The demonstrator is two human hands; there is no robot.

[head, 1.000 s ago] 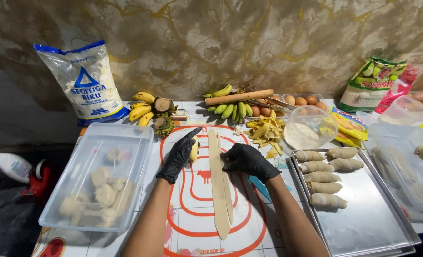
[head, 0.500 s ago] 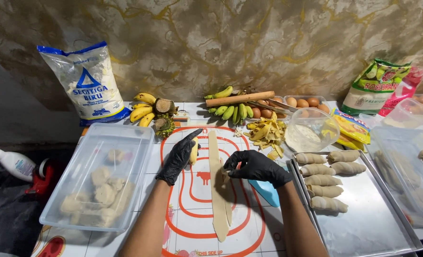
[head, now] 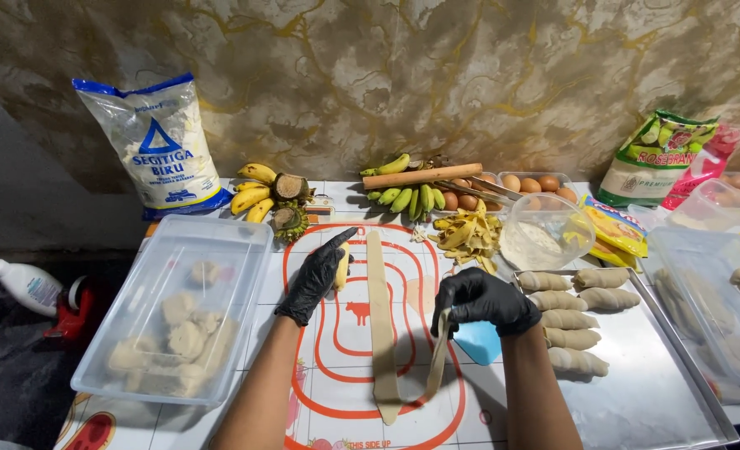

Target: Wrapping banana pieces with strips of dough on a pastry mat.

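Two gloved hands work our mat (head: 403, 400): the long dough strip (head: 380, 325) runs straight away from us between them, our left hand (head: 316, 279) closed around a peeled banana (head: 341, 267) beside its far end, our right hand (head: 482, 300) pinching a thinner strip (head: 438, 360).

A home-style food-prep kitchen — the worktop carries a white baking mat with red rings (head: 361, 333). Behind the mat lie bananas (head: 403, 198), a rolling pin (head: 421, 176) and eggs (head: 536, 184); left of it a flour sack (head: 157, 146), right of it a metal tray (head: 636, 392) of rolled dough pieces.
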